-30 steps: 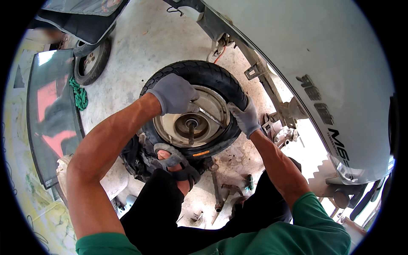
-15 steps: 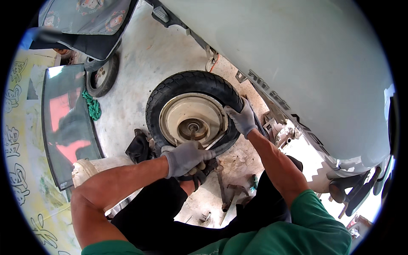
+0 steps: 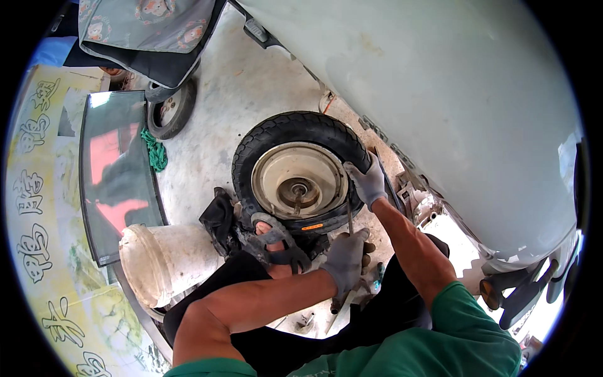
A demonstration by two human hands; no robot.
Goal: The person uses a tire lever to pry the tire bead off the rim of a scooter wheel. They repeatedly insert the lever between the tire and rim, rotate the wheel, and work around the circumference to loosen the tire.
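A black tyre [image 3: 295, 129] on a cream wheel rim [image 3: 279, 173] lies on the concrete floor in front of me. My right hand [image 3: 367, 182], in a grey glove, grips the tyre's right edge at the bead. Just below the tyre, my gloved left hand [image 3: 344, 257] is closed around a thin metal lever [image 3: 349, 217] that stands up to the tyre's rim. My foot in a dark sandal [image 3: 274, 237] presses on the tyre's near edge.
A pale vehicle body [image 3: 440, 94] overhangs the right side. At the left stand a white bucket [image 3: 160, 257] and a leaning glass pane [image 3: 116, 182], with a green cloth [image 3: 156, 151] beside it. A small wheel [image 3: 171, 110] sits behind.
My left hand has come off the top of the tyre and swung down to its lower right, where it now holds the lever. My right hand stays on the tyre's edge.
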